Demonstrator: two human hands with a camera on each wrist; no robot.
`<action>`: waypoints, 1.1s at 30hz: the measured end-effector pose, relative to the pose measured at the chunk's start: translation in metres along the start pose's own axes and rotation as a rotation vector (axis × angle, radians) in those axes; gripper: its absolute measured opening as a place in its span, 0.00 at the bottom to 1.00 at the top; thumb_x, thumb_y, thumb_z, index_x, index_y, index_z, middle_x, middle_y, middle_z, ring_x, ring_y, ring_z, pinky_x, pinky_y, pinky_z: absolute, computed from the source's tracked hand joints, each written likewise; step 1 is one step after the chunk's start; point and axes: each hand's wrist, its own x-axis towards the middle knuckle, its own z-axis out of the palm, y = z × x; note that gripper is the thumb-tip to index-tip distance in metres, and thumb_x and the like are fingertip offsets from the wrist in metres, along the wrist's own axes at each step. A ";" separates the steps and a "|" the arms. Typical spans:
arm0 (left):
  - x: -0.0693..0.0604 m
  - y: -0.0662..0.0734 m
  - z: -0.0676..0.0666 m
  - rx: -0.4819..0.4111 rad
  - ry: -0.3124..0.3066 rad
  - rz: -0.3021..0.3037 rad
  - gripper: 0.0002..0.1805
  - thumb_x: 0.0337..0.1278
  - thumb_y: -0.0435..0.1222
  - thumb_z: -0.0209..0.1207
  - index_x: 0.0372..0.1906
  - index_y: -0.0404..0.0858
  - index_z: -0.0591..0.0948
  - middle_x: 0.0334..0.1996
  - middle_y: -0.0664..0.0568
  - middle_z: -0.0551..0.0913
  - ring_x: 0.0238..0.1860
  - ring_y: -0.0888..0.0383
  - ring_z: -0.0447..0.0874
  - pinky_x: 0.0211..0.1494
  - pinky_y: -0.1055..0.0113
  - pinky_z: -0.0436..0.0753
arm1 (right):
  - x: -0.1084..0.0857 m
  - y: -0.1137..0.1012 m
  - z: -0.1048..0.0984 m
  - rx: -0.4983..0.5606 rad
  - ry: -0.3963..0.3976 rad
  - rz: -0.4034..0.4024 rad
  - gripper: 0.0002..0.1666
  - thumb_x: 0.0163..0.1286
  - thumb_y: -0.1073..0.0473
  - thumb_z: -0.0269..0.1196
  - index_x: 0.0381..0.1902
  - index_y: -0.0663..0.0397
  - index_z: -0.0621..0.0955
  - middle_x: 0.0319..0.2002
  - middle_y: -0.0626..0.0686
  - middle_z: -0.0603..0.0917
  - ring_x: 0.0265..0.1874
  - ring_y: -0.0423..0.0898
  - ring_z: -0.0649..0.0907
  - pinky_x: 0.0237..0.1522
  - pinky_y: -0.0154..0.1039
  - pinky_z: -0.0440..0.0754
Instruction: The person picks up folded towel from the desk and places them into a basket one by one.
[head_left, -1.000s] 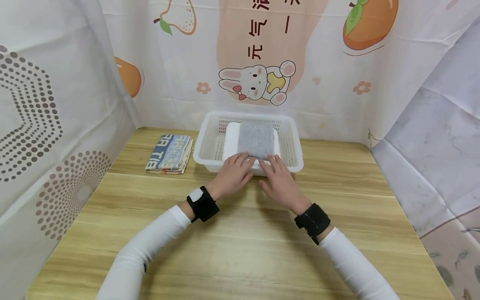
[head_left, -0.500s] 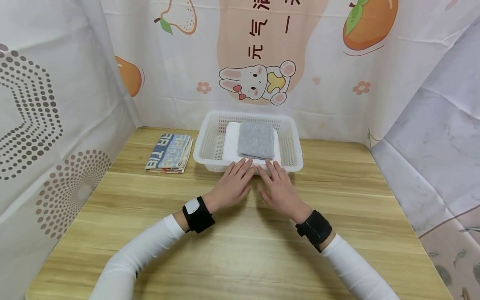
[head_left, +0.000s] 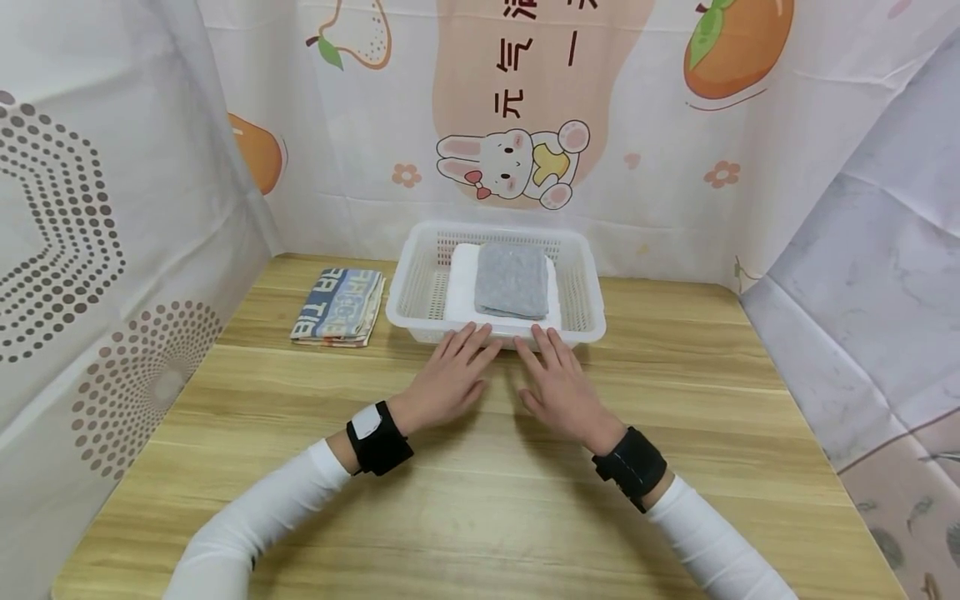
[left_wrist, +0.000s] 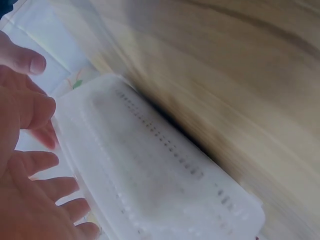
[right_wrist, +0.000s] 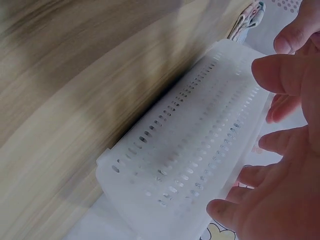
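A white plastic basket (head_left: 401, 315) with slotted walls stands at the back of the table. In it lies a folded white towel (head_left: 461, 287), and a folded grey towel (head_left: 512, 281) rests on top of that. My left hand (head_left: 444, 379) hovers at the basket's front rim with fingers extended and spread. To its right, my right hand (head_left: 562, 385) is held the same way, fingertips by the rim. Neither hand holds anything. In both wrist views the fingers are relaxed beside the basket's front wall; whether any fingertip touches the rim I cannot tell.
A folded patterned cloth (head_left: 339, 307), blue and cream with lettering, lies left of the basket. The wooden table (head_left: 480, 517) stretches toward me. A printed curtain (head_left: 337, 150) hangs right behind the basket, with more sheets along both sides.
Both hands have drawn back from the grey towel toward me, out over the front rim. My left hand has also shifted left, widening the gap between them. The towels stay in the basket.
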 end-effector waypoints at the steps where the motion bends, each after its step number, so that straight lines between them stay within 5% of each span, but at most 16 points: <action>1: -0.002 -0.002 -0.001 -0.008 0.004 -0.005 0.35 0.67 0.37 0.60 0.75 0.37 0.63 0.76 0.38 0.57 0.76 0.40 0.52 0.75 0.43 0.55 | 0.000 0.000 0.000 0.000 0.000 0.000 0.45 0.67 0.56 0.67 0.76 0.61 0.61 0.76 0.69 0.52 0.75 0.67 0.53 0.71 0.63 0.58; 33: -0.035 -0.066 -0.021 -0.092 0.041 -0.212 0.35 0.66 0.32 0.60 0.75 0.35 0.61 0.74 0.28 0.53 0.74 0.31 0.49 0.72 0.35 0.53 | -0.002 0.003 0.006 -0.024 0.012 -0.023 0.49 0.65 0.56 0.68 0.77 0.62 0.58 0.76 0.69 0.50 0.75 0.68 0.53 0.68 0.65 0.62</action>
